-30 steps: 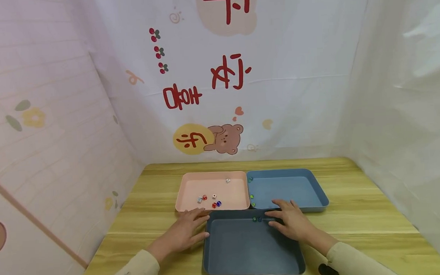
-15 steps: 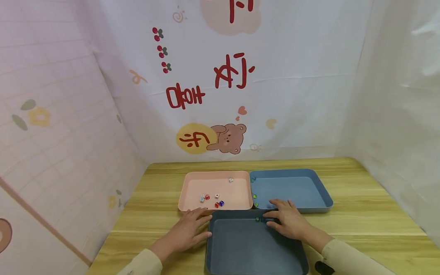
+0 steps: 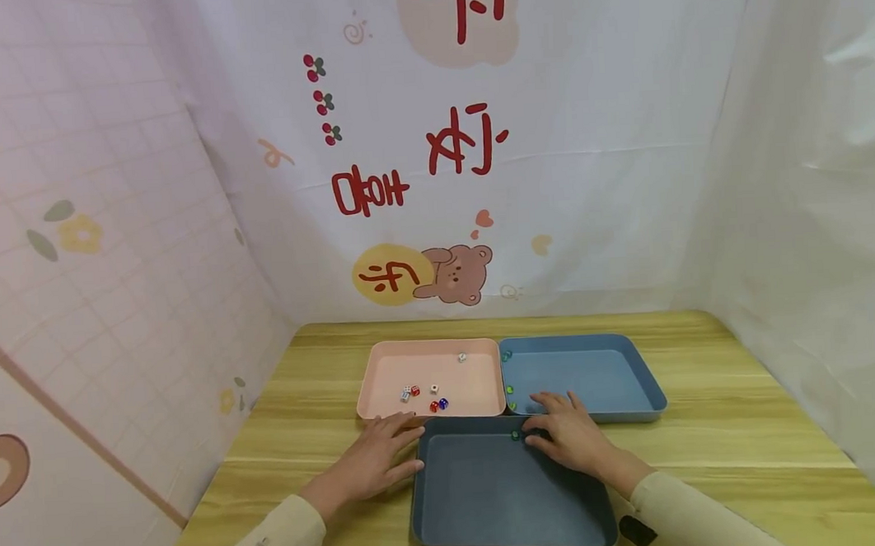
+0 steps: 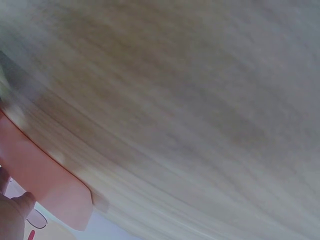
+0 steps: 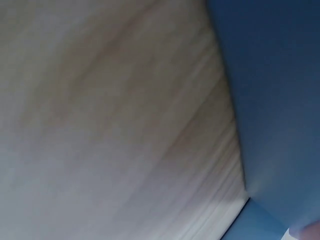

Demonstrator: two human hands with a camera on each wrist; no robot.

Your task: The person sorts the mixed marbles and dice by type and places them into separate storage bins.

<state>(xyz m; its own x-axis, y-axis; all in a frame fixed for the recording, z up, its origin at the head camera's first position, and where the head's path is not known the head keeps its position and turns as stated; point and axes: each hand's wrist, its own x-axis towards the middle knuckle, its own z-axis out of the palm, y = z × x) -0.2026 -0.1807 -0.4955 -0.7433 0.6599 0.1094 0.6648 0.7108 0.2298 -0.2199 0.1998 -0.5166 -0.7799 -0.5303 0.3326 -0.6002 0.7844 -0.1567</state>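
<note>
My left hand (image 3: 373, 458) rests against the left rim of the dark grey-blue tray (image 3: 512, 500), fingers extended and holding nothing. My right hand (image 3: 572, 435) reaches over the tray's far right corner, thumb and forefinger apart at its far wall. By those fingertips lies a small green die (image 3: 515, 435); the dark blue one beside it is hidden by the fingers. Behind the left hand, a pink tray (image 3: 480, 378) holds several white, red and blue dice. The blue tray (image 3: 599, 372) behind the right hand has several green dice along its left side.
A wood-grain table (image 3: 720, 423) carries the three trays, the pink and blue ones side by side behind the dark one. White printed sheets (image 3: 603, 174) enclose the table at the back and sides. The pink tray's outer wall (image 4: 50, 180) shows in the left wrist view.
My right hand has shifted slightly left along the dark tray's far wall, its fingertips now covering the dark blue die seen earlier. The left hand stays at the rim. The head view has shifted slightly.
</note>
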